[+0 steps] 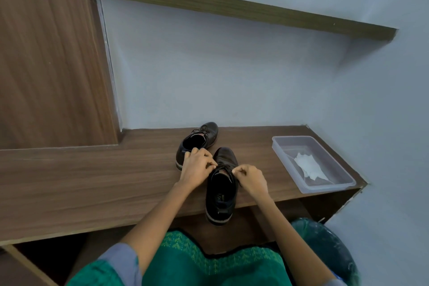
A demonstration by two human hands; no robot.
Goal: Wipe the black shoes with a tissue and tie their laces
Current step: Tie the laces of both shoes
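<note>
Two black shoes stand on a brown wooden desk (92,181). The near shoe (221,199) points away from me, its heel over the desk's front edge. My left hand (197,166) and my right hand (251,177) each pinch a strand of its black laces (226,168), pulled to either side above the tongue. The far shoe (199,140) sits just behind my left hand, angled to the right, with its laces lying on top. A crumpled white tissue (308,165) lies in a clear plastic tray (285,158) at the right.
A pale wall rises right behind the desk, with a wooden shelf (232,7) high on it. A wooden panel (51,53) stands at the left. The desk ends at the right beside the tray. My green-clad lap (209,262) is below the desk edge.
</note>
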